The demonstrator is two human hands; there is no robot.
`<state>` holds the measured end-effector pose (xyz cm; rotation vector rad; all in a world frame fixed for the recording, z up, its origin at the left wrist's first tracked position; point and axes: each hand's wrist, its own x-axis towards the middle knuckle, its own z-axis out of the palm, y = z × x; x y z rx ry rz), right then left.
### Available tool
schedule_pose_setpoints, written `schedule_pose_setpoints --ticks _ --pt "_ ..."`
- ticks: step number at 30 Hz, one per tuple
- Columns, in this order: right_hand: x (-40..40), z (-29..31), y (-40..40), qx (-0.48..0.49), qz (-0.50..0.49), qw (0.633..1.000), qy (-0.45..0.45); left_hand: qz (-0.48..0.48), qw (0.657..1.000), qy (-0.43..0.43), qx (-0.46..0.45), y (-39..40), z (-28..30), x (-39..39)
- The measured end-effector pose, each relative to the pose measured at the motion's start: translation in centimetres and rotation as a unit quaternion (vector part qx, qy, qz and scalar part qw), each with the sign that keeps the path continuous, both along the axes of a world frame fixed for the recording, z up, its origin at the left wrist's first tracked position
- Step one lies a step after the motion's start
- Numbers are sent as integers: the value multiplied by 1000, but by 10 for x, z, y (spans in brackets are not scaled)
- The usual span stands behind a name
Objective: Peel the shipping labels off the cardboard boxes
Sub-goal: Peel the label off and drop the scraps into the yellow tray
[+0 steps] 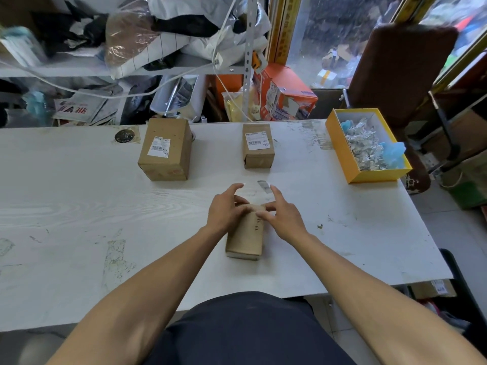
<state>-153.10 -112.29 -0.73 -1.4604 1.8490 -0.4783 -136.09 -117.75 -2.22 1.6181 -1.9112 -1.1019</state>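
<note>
Where hands (253,209) meet: box (246,238) end hidden.

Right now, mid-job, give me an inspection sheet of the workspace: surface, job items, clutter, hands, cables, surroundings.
Surface: white table, scuffed and stained.
Job's things: near box under both hands, its top mostly hidden; a blurred label lifted at its far end. Left box and middle box each carry a white label on top.
Clutter: yellow box of crumpled scraps at far right; round metal disc at far left.
Hands: left hand and right hand, fingers spread, on the near box's far end.
Cables: white cord hanging across the shelving behind.
Surroundings: packed shelf, orange carton, brown chair.
</note>
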Motion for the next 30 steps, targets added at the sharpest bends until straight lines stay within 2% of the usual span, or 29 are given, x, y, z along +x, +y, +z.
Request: schedule_pose_setpoints --ticks 2,4,7,10,13,17,19,21,24,27,30 --pt "-2 1 7 32 53 998 -34 -29 999 16 -6 5 -2 4" --pt "-3 0 15 46 101 994 -25 -106 994 30 -9 12 0 15" --pt "-2 -1 16 35 81 996 -12 -175 983 41 26 22 -1 36" --pt "0 0 7 24 29 999 -7 -144 987 38 66 26 -7 47" --pt "2 -2 -2 8 -12 1000 2 -69 996 21 49 17 -7 39" --pt "10 3 0 7 29 999 37 7 999 29 -10 14 -4 26" --pt "10 5 8 13 74 997 36 -28 998 56 -10 21 -5 32" --pt "10 5 17 11 131 990 49 -115 991 71 7 27 -6 47" --pt "16 -1 26 28 176 982 59 -222 974 28 36 31 -15 70" --pt "20 -4 24 34 161 986 27 -225 972 19 63 34 -24 79" --pt "16 -2 20 28 155 987 15 -224 968 66 87 37 -23 74"
